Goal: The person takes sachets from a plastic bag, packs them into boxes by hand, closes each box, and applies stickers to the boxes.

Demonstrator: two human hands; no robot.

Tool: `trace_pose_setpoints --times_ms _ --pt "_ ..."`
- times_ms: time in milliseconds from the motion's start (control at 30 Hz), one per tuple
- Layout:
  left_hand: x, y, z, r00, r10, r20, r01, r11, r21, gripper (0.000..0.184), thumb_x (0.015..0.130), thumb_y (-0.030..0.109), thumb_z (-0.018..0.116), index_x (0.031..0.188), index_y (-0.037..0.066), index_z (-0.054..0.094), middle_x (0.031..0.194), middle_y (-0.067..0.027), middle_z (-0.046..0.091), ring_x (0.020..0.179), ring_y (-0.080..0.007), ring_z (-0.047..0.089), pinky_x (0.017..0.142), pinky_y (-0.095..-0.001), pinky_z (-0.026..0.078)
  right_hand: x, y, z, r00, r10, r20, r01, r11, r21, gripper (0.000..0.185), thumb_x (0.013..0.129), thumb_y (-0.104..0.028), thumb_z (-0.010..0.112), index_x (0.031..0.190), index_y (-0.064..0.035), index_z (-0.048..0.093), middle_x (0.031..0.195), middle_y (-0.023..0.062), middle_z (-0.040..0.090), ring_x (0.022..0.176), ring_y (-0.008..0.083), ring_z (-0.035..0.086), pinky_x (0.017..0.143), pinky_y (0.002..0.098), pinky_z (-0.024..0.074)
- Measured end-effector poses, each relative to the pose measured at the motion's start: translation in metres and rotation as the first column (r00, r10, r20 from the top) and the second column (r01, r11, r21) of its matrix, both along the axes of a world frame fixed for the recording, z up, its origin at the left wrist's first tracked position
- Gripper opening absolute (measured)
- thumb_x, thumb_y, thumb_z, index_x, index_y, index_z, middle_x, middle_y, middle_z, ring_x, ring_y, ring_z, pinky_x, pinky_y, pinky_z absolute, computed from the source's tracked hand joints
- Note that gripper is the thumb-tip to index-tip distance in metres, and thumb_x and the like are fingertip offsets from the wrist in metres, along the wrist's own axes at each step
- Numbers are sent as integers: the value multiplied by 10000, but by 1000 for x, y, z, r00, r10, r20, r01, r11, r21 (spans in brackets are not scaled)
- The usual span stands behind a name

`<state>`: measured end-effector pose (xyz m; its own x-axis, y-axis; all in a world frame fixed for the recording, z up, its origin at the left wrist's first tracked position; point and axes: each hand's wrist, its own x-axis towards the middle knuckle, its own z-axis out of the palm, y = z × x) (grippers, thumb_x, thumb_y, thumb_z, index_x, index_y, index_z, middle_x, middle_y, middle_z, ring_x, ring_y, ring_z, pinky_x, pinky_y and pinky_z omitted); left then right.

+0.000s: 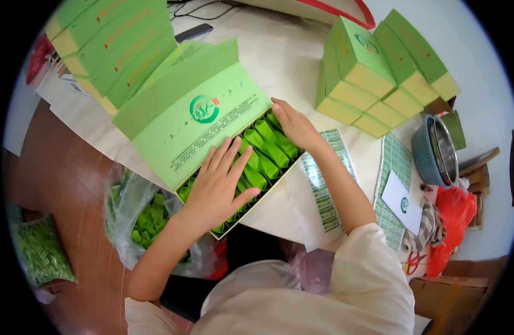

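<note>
An open green gift box (234, 227) lies slanted on the table edge in front of me, its lid (156, 128) folded back, with a round green logo and printed text on the inner face. Rows of shiny green packets (262, 151) fill it. My left hand (215, 184) rests flat on the packets at the near left part, fingers spread, holding nothing. At the box's right end, my right hand (293, 127) grips the rim near the lid's corner; some of its fingers are hidden.
Stacks of closed green boxes stand at the back left (114, 50) and back right (374, 72). Sticker sheets (327, 184), a white card (402, 202), a blue basket (427, 151) and red scissors (414, 262) lie to the right. A plastic bag of green packets (148, 218) hangs below left.
</note>
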<state>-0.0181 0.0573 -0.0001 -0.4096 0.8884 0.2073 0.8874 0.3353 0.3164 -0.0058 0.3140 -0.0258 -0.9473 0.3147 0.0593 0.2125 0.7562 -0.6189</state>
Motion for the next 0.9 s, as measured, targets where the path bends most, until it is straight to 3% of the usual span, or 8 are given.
trace_pose_setpoints --times_ms 100,200,267,333,367,533,767,900 --pt "1 3 -7 992 -25 -123 22 999 -30 674 933 489 453 1403 12 378 1466 -224 321 1391 -334 259 1138 -473 177 -1 -5 -10 999 -38 -33 38 999 -8 472 1005 -426 301 1166 -58 550 986 205 662 967 402 614 857 460 479" --pt "-3 17 -12 992 -32 -124 29 999 -26 659 944 473 429 1414 16 360 1487 -217 284 1402 -325 237 1148 -463 149 2 -22 -8 984 -100 -151 163 849 502 338 990 -356 378 950 -63 541 788 146 640 715 329 648 627 433 520" --pt "-3 24 -13 992 -24 -122 17 998 -57 640 953 442 421 1434 30 329 1510 -205 251 1415 -316 214 1159 -451 125 -1 -20 -6 995 -83 56 43 856 515 325 995 -330 367 1093 -83 556 1047 139 631 960 306 627 712 459 517" --pt "-3 24 -15 993 -17 -115 10 998 -63 615 955 400 434 1445 46 318 1513 -192 254 1417 -310 213 1161 -452 119 2 -16 -6 1000 20 -10 -12 865 502 324 987 -311 379 1119 -76 557 1114 153 603 1017 315 605 792 444 505" --pt "-2 23 -15 992 -20 -127 11 997 -75 605 957 383 437 1449 53 313 1516 -185 253 1418 -305 211 1162 -452 118 6 -20 -1 984 -146 -100 165 965 205 342 976 -313 397 1128 -53 560 1098 176 599 1064 332 577 859 423 484" --pt "-2 16 -19 985 -33 -168 26 999 -40 624 960 394 441 1470 74 277 1529 -152 244 1419 -280 217 1163 -426 128 77 4 5 809 -125 -574 390 846 365 199 857 -146 613 1031 -48 610 1034 151 629 968 341 586 832 409 476" --pt "-8 26 -9 988 -1 -155 9 999 50 638 969 404 429 1475 60 249 1546 -139 204 1429 -281 188 1164 -440 117 271 91 -26 624 -728 -284 670 311 673 395 844 -354 629 1006 4 604 974 183 609 907 360 585 754 459 494" --pt "-9 38 -26 984 9 -176 -7 1000 11 641 973 406 423 1474 47 246 1546 -140 204 1434 -262 182 1167 -439 106 300 99 -20 429 -903 6 685 330 650 623 826 -556 583 978 47 625 988 224 644 935 387 617 778 455 509"
